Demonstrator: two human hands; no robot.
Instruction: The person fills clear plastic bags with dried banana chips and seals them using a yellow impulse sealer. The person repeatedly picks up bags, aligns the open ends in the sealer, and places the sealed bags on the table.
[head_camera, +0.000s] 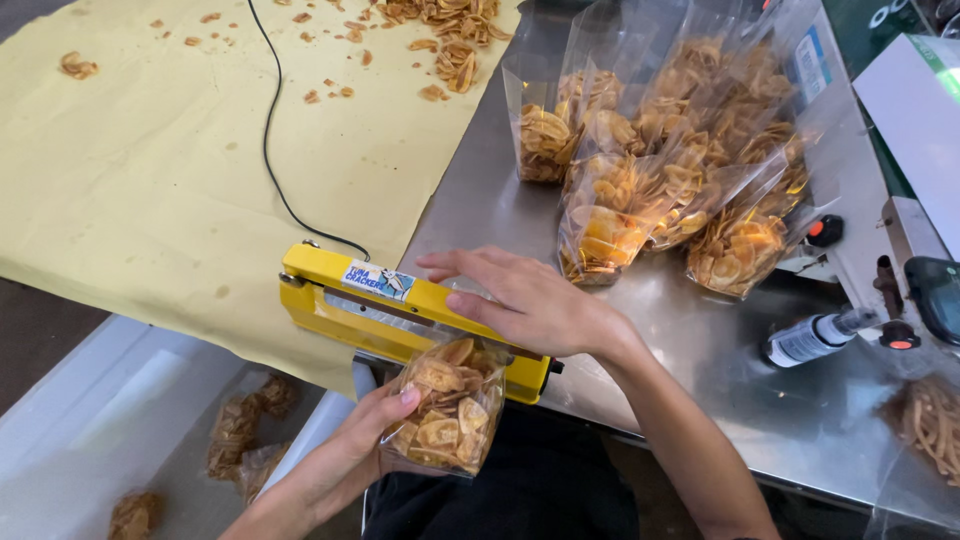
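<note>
- Head view: right hand (525, 300) lies flat, fingers spread, pressing the yellow heat sealer (400, 315) arm down; nothing grasped.
- Left hand (365, 440) cups a clear bag of chips (445, 410) from below, grip closed on its side; the bag's open top is clamped in the sealer, at the near edge of the steel surface (720, 350).
- Work looks midway: a cluster of filled bags (660, 170) stands well apart at the back; whether those are sealed I cannot tell.
- Loose chips (450, 30) lie on yellow paper (150, 170), unbagged.
- More bags sit low in a white tub (120, 400) to the left.
</note>
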